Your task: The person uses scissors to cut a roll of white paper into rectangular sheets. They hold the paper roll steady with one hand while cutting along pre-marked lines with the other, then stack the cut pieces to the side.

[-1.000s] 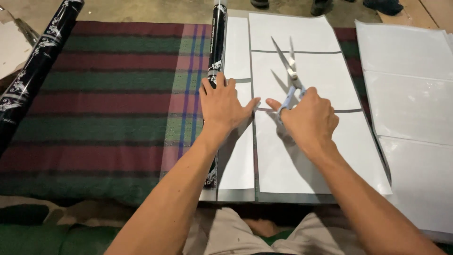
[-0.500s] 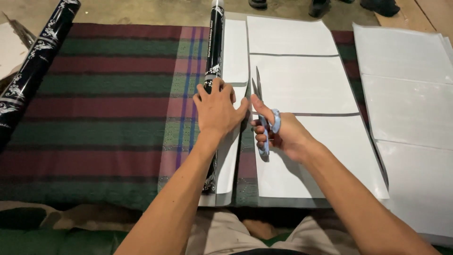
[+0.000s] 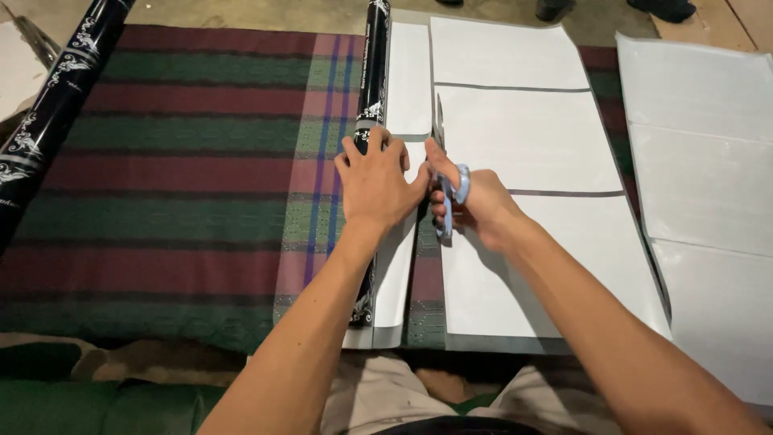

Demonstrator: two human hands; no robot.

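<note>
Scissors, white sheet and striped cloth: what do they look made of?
Scissors: pale blue handles, likely plastic; thin grey blades, likely metal. White sheet: flat, matte, cleanly cut edges, probably paper or thin film. Striped cloth: woven red-green fabric, matte, weave lines visible.

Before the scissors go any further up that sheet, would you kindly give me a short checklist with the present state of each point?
1. Right hand grips the blue-handled scissors: ok.
2. Blades point away from the body, along the cut line up the white sheet: ok.
3. Left hand presses flat on the narrow strip and the black roll: ok.
4. Left fingers clear of the blades: not ok; the hand lies right beside them, almost touching the right hand.
5. Whether the blades are open or closed: cannot tell.
6. Sheet lies flat on the striped cloth ahead of the cut: ok.
</note>
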